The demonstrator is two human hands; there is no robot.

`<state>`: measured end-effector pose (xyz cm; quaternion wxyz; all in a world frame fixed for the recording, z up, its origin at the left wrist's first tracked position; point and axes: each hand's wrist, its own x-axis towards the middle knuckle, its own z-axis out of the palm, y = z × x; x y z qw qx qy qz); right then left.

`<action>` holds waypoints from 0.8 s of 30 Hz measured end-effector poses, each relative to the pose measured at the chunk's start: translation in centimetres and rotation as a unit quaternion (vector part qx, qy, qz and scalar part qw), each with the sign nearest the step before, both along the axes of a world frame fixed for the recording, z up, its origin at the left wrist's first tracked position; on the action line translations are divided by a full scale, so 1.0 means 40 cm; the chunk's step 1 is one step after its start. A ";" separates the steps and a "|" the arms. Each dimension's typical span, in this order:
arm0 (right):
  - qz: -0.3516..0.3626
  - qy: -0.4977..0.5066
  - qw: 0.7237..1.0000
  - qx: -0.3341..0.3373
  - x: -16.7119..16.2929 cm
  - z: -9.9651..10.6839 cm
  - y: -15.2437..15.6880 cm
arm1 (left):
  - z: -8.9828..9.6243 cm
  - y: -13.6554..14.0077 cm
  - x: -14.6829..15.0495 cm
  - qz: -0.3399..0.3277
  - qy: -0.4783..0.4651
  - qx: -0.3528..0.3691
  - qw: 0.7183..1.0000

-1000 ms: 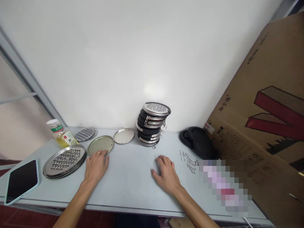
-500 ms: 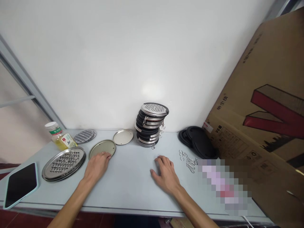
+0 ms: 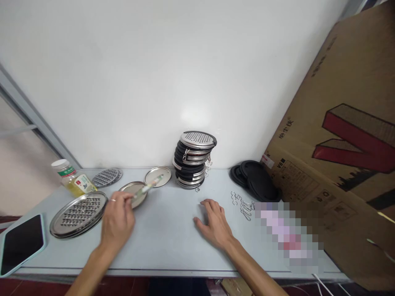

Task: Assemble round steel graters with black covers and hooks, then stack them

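Pinching a blurred, tilted disc [image 3: 147, 190] by its edge, the left hand [image 3: 117, 217] curls; the right hand [image 3: 215, 224] lies loosely spread.

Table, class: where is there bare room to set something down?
The widest bare patch lies between the left hand and the right hand, from the grater stack to the near edge of the table; a smaller one, between that stack and the black discs. Crowded: the left end, with grater plates, jar and phone; the right, with wire hooks by the discs.
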<state>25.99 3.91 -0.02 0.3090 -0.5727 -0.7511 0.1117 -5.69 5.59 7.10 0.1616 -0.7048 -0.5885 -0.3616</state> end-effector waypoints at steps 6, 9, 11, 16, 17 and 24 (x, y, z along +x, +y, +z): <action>-0.022 0.132 0.991 -0.007 0.028 -0.011 0.006 | -0.139 -0.111 0.168 -0.218 0.078 -0.078 0.970; -0.012 0.154 0.988 -0.018 0.030 -0.010 0.007 | -0.161 -0.120 0.206 -0.280 0.129 -0.134 0.942; 0.007 0.140 0.990 -0.024 0.026 -0.004 0.007 | -0.149 -0.121 0.219 -0.319 0.162 -0.174 0.918; 0.013 0.088 0.995 -0.035 0.014 0.007 0.005 | -0.082 -0.094 0.211 -0.373 0.194 -0.233 0.877; 0.013 0.084 0.996 -0.037 0.013 0.007 0.006 | -0.067 -0.074 0.196 -0.361 0.187 -0.232 0.884; 0.012 0.085 0.995 -0.047 0.013 0.007 0.010 | 0.047 0.223 -0.053 0.028 0.164 -0.220 0.961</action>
